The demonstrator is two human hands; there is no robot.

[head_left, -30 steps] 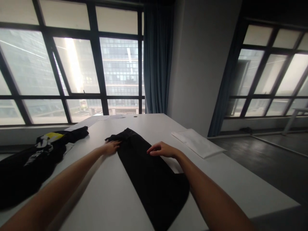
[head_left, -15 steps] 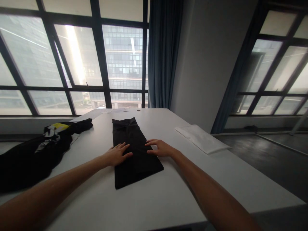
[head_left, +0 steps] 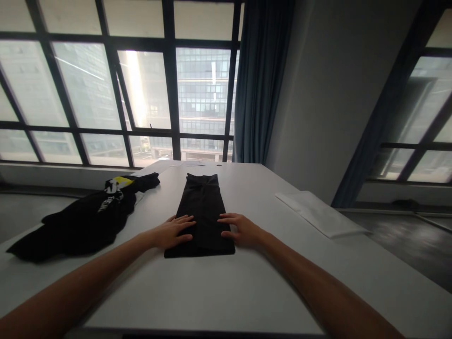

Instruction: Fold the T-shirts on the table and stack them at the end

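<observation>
Both hands lie flat, fingers spread, holding nothing: left hand (head_left: pixel 173 232) at nine o'clock, right hand (head_left: pixel 240 229) at three o'clock of the folded black garment (head_left: pixel 203 212), mid-table (head_left: pixel 219 287).

The print on the black clothes pile (head_left: pixel 84 219) is too small to read.
</observation>
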